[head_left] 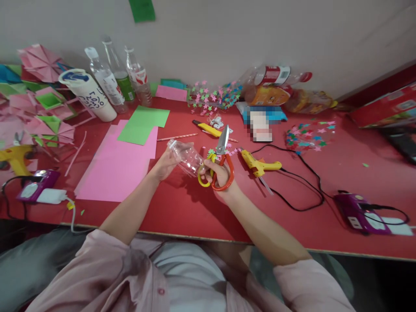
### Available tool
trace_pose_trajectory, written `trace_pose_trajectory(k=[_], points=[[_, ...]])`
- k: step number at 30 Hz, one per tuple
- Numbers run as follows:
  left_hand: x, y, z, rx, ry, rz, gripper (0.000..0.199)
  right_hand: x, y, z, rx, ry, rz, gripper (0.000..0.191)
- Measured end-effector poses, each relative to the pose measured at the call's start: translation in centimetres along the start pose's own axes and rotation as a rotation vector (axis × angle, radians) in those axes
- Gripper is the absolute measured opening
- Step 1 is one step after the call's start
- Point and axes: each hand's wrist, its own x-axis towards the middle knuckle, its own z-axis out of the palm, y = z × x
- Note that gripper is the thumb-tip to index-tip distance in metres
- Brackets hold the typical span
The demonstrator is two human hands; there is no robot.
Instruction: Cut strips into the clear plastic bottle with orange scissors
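Note:
A clear plastic bottle piece (186,157) lies sideways between my hands above the red table. Its neck end is held by my left hand (167,164), the fingers closed round it. My right hand (218,173) grips scissors (222,143) with one yellow and one red-orange handle loop, blades pointing up and away. The fingertips of that hand also touch the right end of the bottle piece. Small pink and green stars (232,151) lie behind the scissors. Beyond them is a yellow cutter knife (209,129).
Pink sheets (113,173) and a green sheet (143,125) lie left. A yellow glue gun (261,167) with a black cord sits right, near a purple power box (360,212). Bottles (139,78) stand at the back left; folded paper shapes (42,104) are far left.

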Motion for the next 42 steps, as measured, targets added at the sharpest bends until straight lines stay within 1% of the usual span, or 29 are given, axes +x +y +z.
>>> trace_pose_trajectory(k=[3, 6, 10, 13, 15, 17, 19, 20, 22, 25, 27, 29, 31, 33, 34, 35, 39, 42], points=[[0.2, -0.4, 0.1, -0.045, 0.106, 0.01, 0.048, 0.3, 0.1, -0.1, 0.027, -0.011, 0.003, 0.032], [0.4, -0.7, 0.4, -0.041, 0.19, 0.035, 0.042, 0.6, 0.3, -0.3, -0.002, -0.023, 0.007, 0.034], [0.8, -0.5, 0.4, -0.065, 0.234, 0.052, 0.034, 0.8, 0.3, -0.9, -0.171, 0.011, 0.001, 0.043], [1.1, -0.2, -0.2, -0.114, 0.262, 0.055, 0.03, 1.0, -0.2, -1.5, -0.417, 0.01, 0.015, 0.054], [1.3, -0.1, -0.8, -0.12, 0.283, 0.052, 0.029, 1.2, -0.6, -1.9, -0.64, -0.033, 0.004, 0.059], [1.4, 0.2, -1.2, -0.1, 0.293, 0.051, 0.03, 1.3, -1.2, -2.0, -0.896, -0.032, -0.06, 0.062], [1.5, 0.5, -1.3, -0.081, 0.304, 0.053, 0.03, 1.3, -1.8, -2.0, -1.139, 0.007, -0.151, 0.062], [1.5, 0.7, -1.2, -0.079, 0.316, 0.05, 0.029, 1.2, -2.2, -2.0, -1.232, 0.023, -0.194, 0.061], [1.7, 1.4, -0.8, -0.091, 0.355, 0.024, 0.027, 1.2, -3.0, -2.0, -1.331, 0.037, -0.26, 0.058], [2.2, 2.5, 0.2, -0.115, 0.414, -0.019, 0.029, 1.0, -4.3, -2.2, -1.311, -0.024, -0.279, 0.053], [2.6, 3.1, 0.8, -0.123, 0.441, -0.001, 0.03, 0.7, -4.7, -2.6, -1.225, -0.142, -0.225, 0.052], [3.0, 3.5, 1.3, -0.131, 0.452, 0.027, 0.031, 0.3, -4.6, -3.0, -1.092, -0.291, -0.146, 0.052], [3.2, 3.5, 1.4, -0.136, 0.459, 0.053, 0.033, -0.2, -4.1, -3.5, -0.968, -0.363, -0.076, 0.054], [3.1, 3.1, 1.2, -0.137, 0.472, 0.072, 0.036, -0.8, -3.5, -3.9, -0.884, -0.368, 0.031, 0.057], [3.0, 2.9, 1.0, -0.135, 0.48, 0.076, 0.037, -1.1, -3.4, -4.0, -0.848, -0.383, 0.098, 0.058], [2.8, 2.6, 0.7, -0.132, 0.49, 0.079, 0.038, -1.4, -3.3, -4.2, -0.846, -0.41, 0.134, 0.058], [2.3, 2.1, -0.6, -0.1, 0.521, 0.108, 0.042, -2.1, -3.8, -4.2, -0.936, -0.45, 0.103, 0.061], [2.3, 2.4, -0.9, -0.063, 0.558, 0.148, 0.048, -2.3, -3.9, -4.1, -0.946, -0.468, 0.09, 0.06]])
